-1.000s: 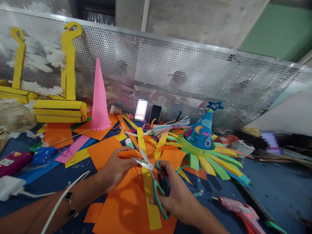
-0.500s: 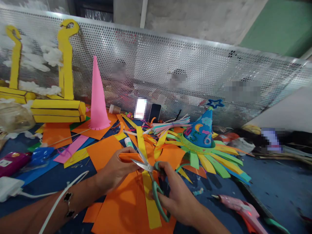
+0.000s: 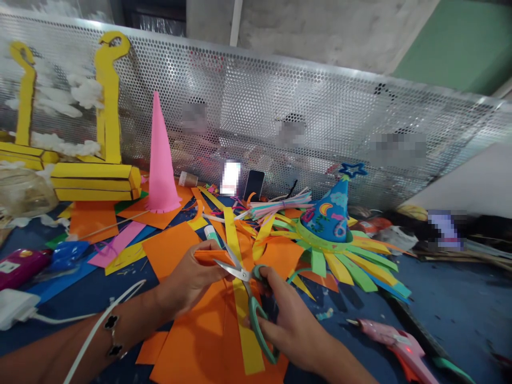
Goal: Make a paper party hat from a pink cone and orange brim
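My left hand [image 3: 194, 280] pinches a folded piece of orange paper [image 3: 212, 257] between thumb and fingers. In my right hand [image 3: 286, 314] is a pair of scissors [image 3: 258, 320] with green handles, its blades spread apart beside the orange piece. The lower blade's tip reaches the paper near my left thumb; whether it bites into it I cannot tell. Under both hands lie large orange sheets [image 3: 196, 341] with a long yellow strip [image 3: 252, 341] across them. A glue stick [image 3: 210, 233] lies just beyond my left hand.
A pink paper cone [image 3: 160, 160] stands at the back left, near yellow cardboard shapes [image 3: 96, 181]. To the right are a blue decorated hat [image 3: 330, 213] with a fringed brim and a pink glue gun [image 3: 392, 341]. A white cable [image 3: 100, 320] crosses my left forearm. Perforated metal [image 3: 248, 106] borders the back.
Both hands stay almost in place. The scissors have shifted very slightly left, with the blades still spread.
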A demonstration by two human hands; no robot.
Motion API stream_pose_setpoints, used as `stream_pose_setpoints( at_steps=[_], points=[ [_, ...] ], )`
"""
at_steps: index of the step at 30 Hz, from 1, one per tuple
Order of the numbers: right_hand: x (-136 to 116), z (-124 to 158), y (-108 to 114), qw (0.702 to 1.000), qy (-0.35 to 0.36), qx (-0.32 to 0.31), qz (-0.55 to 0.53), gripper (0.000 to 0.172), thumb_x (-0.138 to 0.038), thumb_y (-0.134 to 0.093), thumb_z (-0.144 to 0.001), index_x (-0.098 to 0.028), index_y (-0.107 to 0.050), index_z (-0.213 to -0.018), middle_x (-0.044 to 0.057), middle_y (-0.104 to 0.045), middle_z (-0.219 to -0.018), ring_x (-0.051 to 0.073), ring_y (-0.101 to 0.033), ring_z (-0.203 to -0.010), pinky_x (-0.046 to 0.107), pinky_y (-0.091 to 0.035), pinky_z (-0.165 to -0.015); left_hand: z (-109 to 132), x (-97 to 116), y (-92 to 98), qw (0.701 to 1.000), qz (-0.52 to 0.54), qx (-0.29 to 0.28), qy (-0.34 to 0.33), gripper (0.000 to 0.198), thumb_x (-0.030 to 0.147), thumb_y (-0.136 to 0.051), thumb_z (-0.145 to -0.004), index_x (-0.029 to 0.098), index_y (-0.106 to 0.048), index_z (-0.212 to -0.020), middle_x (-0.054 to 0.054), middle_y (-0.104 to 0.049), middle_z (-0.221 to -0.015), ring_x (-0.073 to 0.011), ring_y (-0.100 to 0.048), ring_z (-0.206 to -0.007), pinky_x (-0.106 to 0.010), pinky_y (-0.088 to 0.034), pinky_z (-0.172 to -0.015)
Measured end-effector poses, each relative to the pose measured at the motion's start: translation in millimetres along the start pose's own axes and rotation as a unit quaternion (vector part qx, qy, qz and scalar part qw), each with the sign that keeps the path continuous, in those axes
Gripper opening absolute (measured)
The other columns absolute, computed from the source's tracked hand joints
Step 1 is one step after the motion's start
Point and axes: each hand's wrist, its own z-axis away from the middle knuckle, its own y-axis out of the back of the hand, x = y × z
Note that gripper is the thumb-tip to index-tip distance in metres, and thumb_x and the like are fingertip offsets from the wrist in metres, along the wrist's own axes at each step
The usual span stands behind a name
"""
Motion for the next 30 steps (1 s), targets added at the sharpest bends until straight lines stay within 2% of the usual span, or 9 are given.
stream_pose_setpoints(
  at_steps=[4, 8, 16, 22, 30],
  points=[
    [-3.0, 0.4, -0.5, 0.999, -0.023, -0.013, -0.02, 0.057, -0.024, -0.08, -0.077, -0.021, -0.051, -0.126, 0.007, -0.066, -0.116, 0.025, -0.061, -0.102, 0.037, -0.048, -0.089, 0.5, -0.5, -2.2, 1.0, 0.019, 0.003, 0.009, 0.04, 0.036, -0.102, -0.06, 0.015, -0.07, -0.074, 0.0, -0.071, -0.07, -0.0127, -0.064, -0.066, -0.025, -0.049, -0.067],
    [-5.8, -0.9, 0.9, 0.999, -0.026, -0.019, -0.011, 0.059, -0.024, -0.083, -0.076, -0.021, -0.051, -0.125, 0.007, -0.064, -0.117, 0.025, -0.059, -0.104, 0.037, -0.047, -0.091, 1.0, -2.3, -2.5, 1.0, 0.02, 0.006, 0.011, 0.044, 0.038, -0.102, -0.058, 0.015, -0.069, -0.074, -0.001, -0.071, -0.07, -0.0135, -0.065, -0.067, -0.026, -0.05, -0.069],
    [-4.3, -1.1, 2.1, 0.999, -0.005, -0.026, 0.025, 0.037, -0.03, -0.071, -0.084, -0.022, -0.051, -0.114, 0.004, -0.061, -0.1, 0.021, -0.053, -0.085, 0.034, -0.041, -0.076, 0.6, -6.0, 2.4, 0.999, 0.032, -0.022, 0.004, 0.034, 0.025, -0.098, -0.064, 0.016, -0.067, -0.075, 0.001, -0.072, -0.07, -0.0116, -0.065, -0.066, -0.023, -0.05, -0.067],
    [-6.8, 0.4, 8.5, 0.997, -0.014, -0.067, 0.044, 0.032, -0.033, -0.072, -0.085, -0.023, -0.05, -0.106, 0.0, -0.059, -0.093, 0.019, -0.048, -0.076, 0.032, -0.037, -0.069, -1.5, -13.2, 11.6, 0.997, 0.039, -0.069, -0.004, 0.032, 0.024, -0.097, -0.069, 0.015, -0.067, -0.077, -0.002, -0.073, -0.07, -0.0131, -0.068, -0.064, -0.022, -0.051, -0.063],
    [-9.6, 0.3, 16.1, 0.992, -0.005, -0.087, 0.088, 0.024, -0.035, -0.067, -0.086, -0.023, -0.049, -0.097, -0.001, -0.058, -0.084, 0.018, -0.046, -0.071, 0.032, -0.031, -0.065, -5.9, -19.7, 24.7, 0.994, 0.044, -0.103, 0.013, 0.035, 0.023, -0.094, -0.072, 0.018, -0.061, -0.079, -0.001, -0.07, -0.071, -0.015, -0.07, -0.066, -0.023, -0.051, -0.062]
  ],
)
